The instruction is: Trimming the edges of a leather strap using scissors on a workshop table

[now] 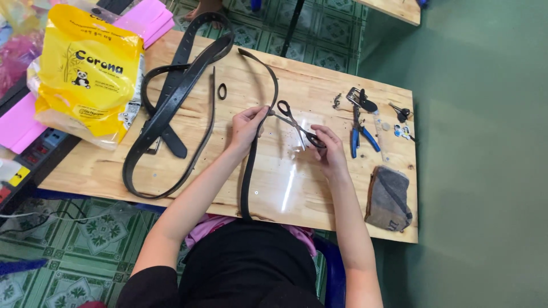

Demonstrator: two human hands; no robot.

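My left hand (246,126) pinches a thin black belt strap (249,171) that curves from the far side of the wooden table (297,197) down to its near edge. My right hand (326,147) grips the handles of black scissors (297,126). The blades point at the strap right by my left fingers. A small black belt loop (222,90) lies just beyond my left hand.
Several wider black belts (165,114) lie looped on the left half. A yellow plastic bag (85,74) stands at the far left. Blue-handled pliers (359,134), a buckle (361,100), small metal parts (402,122) and a grey pouch (389,198) sit at the right.
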